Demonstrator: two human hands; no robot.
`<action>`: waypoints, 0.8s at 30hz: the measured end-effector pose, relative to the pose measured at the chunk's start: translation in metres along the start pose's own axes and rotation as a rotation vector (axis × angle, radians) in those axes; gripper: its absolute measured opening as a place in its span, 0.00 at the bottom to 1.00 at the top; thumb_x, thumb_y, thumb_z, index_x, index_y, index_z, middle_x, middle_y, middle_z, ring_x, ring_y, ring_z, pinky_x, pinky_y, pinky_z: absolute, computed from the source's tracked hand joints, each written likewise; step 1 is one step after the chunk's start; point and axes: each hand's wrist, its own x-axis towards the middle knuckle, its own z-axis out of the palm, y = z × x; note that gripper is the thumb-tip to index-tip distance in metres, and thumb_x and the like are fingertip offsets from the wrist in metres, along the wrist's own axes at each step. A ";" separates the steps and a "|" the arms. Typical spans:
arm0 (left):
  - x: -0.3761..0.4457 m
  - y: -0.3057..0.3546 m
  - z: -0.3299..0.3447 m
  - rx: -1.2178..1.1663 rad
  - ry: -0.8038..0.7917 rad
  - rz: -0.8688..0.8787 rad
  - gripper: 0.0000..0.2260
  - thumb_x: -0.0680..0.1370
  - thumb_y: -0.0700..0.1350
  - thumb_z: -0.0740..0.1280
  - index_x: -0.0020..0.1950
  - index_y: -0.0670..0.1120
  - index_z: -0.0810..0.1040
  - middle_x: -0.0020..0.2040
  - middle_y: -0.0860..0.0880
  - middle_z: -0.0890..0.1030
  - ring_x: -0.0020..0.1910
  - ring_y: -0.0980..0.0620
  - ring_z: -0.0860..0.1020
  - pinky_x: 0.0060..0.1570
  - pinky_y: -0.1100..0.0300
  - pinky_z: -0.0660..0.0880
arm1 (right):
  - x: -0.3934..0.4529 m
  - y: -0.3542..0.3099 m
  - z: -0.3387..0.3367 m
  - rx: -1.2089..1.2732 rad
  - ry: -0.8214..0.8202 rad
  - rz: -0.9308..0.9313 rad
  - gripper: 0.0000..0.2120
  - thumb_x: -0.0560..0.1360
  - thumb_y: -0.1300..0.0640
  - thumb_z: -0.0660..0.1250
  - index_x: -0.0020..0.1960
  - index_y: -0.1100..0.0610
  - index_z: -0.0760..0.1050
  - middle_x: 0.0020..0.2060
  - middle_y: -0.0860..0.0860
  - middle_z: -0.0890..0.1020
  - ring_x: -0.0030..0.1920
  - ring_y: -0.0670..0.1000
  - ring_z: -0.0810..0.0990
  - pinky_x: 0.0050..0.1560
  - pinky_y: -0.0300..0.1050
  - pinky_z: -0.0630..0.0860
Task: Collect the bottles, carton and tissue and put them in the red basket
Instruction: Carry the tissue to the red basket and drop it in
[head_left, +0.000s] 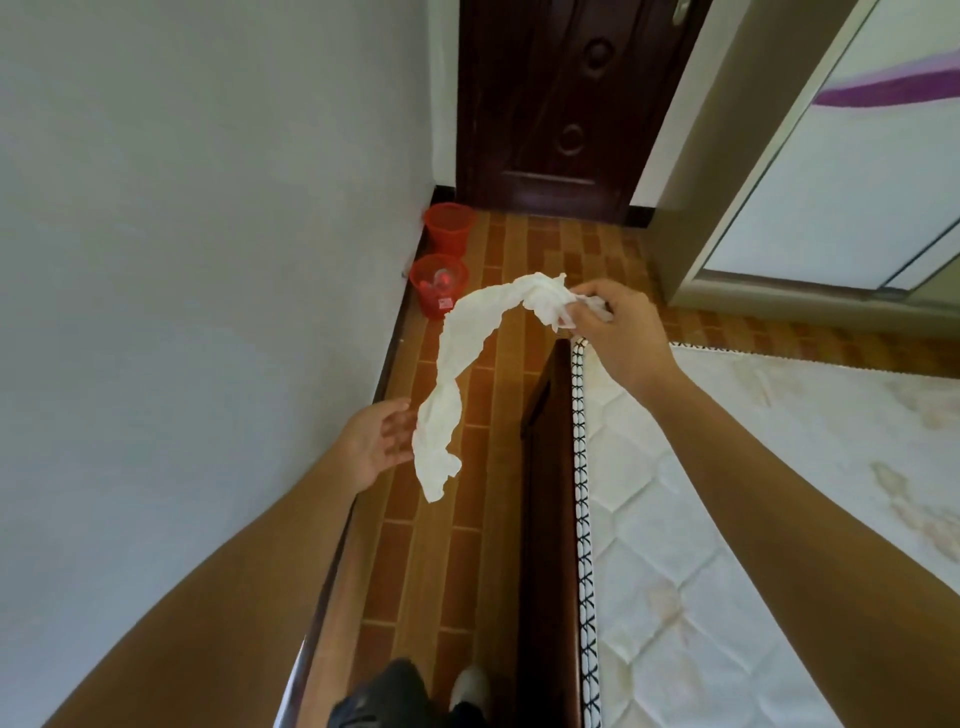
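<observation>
The right hand (618, 332) is pinching one crumpled end of the white tissue (457, 384) in curled fingers, holding it in the air above the tiled floor (467, 545) beside the mattress (727, 519), while the left hand (376, 441) is waiting below with fingers spread and holding nothing, just beside the dangling end. To do this well, the person is probably best gathering the loose tail into the left palm, then carrying it to the nearer red basket (439, 285) by the wall, which is already holding what looks like a bottle. The tissue is hanging long, twisted and wrinkled.

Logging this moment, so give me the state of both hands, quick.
Left hand: open, fingers spread beside the hanging end of the tissue, holding nothing.
Right hand: pinching the tissue's upper end.
</observation>
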 end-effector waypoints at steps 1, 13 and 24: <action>0.012 0.008 0.005 -0.001 0.000 0.004 0.12 0.79 0.45 0.62 0.62 0.45 0.70 0.58 0.45 0.76 0.56 0.44 0.76 0.57 0.47 0.72 | 0.015 0.004 0.001 0.005 -0.013 0.005 0.10 0.76 0.57 0.62 0.55 0.58 0.76 0.44 0.48 0.77 0.38 0.42 0.74 0.36 0.32 0.70; 0.203 0.131 0.049 0.012 -0.023 -0.012 0.11 0.79 0.46 0.62 0.60 0.46 0.71 0.57 0.46 0.76 0.52 0.46 0.77 0.54 0.50 0.72 | 0.222 0.045 0.038 -0.003 -0.015 0.051 0.09 0.76 0.57 0.62 0.54 0.57 0.76 0.43 0.48 0.78 0.37 0.42 0.74 0.36 0.33 0.70; 0.372 0.282 0.094 0.033 -0.117 -0.059 0.14 0.78 0.47 0.63 0.63 0.46 0.71 0.55 0.48 0.79 0.47 0.49 0.80 0.48 0.52 0.76 | 0.423 0.053 0.065 -0.027 0.076 0.140 0.11 0.77 0.55 0.62 0.57 0.57 0.75 0.48 0.48 0.77 0.44 0.47 0.76 0.38 0.31 0.69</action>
